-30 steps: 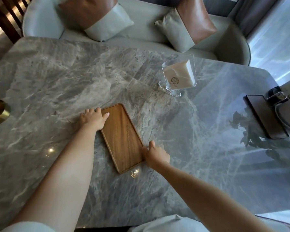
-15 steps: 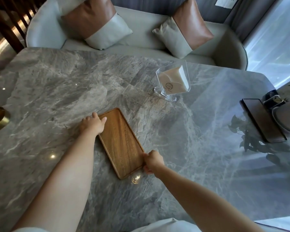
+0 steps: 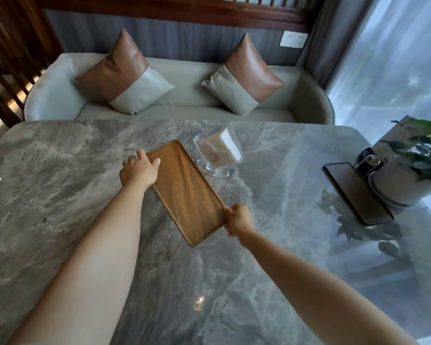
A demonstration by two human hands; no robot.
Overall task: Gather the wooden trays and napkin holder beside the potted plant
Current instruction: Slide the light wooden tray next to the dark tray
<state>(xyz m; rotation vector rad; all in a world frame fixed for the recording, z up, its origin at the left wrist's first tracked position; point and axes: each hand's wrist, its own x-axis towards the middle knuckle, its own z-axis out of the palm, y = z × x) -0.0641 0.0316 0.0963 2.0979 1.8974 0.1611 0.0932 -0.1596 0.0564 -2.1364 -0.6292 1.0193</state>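
Wooden tray (image 3: 184, 192) at frame centre on marble table (image 3: 60, 195), lying diagonally. Left hand (image 3: 138, 170) clamped on its upper-left edge, thumb on top; right hand (image 3: 239, 220) pinching lower-right corner. Napkin holder (image 3: 218, 151) just beside tray's top end. Dark tray (image 3: 356, 192) w/ potted plant (image 3: 408, 168) at right edge.

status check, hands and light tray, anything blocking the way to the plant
Left hand and right hand both gripping light tray. Napkin holder right beside its far end. Dark tray already by plant.
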